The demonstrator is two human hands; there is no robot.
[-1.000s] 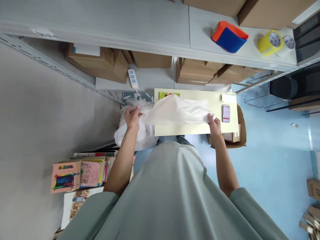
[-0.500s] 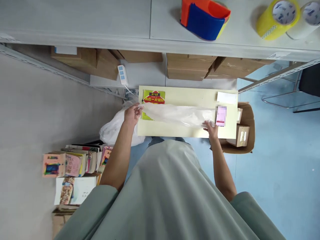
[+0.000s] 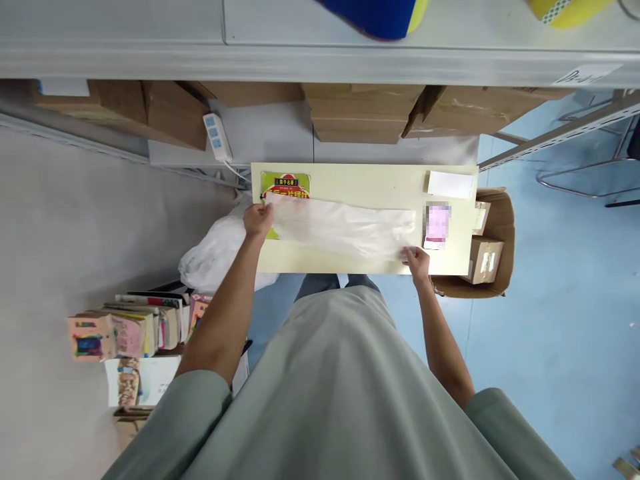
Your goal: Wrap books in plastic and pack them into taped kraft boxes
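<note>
A long, thin, translucent white plastic bag point(image 3: 345, 230) stretches flat across the pale yellow board point(image 3: 370, 183). My left hand point(image 3: 259, 219) pinches its left end, and my right hand point(image 3: 417, 262) pinches its lower right corner. Under the left part of the plastic lies a green and red book point(image 3: 286, 183), partly covered. A phone with a pink screen point(image 3: 437, 225) rests just beyond my right hand. Above the phone is a white slip of paper point(image 3: 451, 185).
A grey shelf point(image 3: 150, 63) spans the front, with cardboard boxes point(image 3: 360, 110) and a power strip point(image 3: 217, 137) beneath. An open carton point(image 3: 506, 240) stands right of the board. Left are a white plastic bundle point(image 3: 207, 250) and stacked books point(image 3: 130, 327).
The plastic went from bunched and creased to spread flatter and wider over the board. Both hands still grip its ends. The view has shifted slightly, with the shelf items now cut off.
</note>
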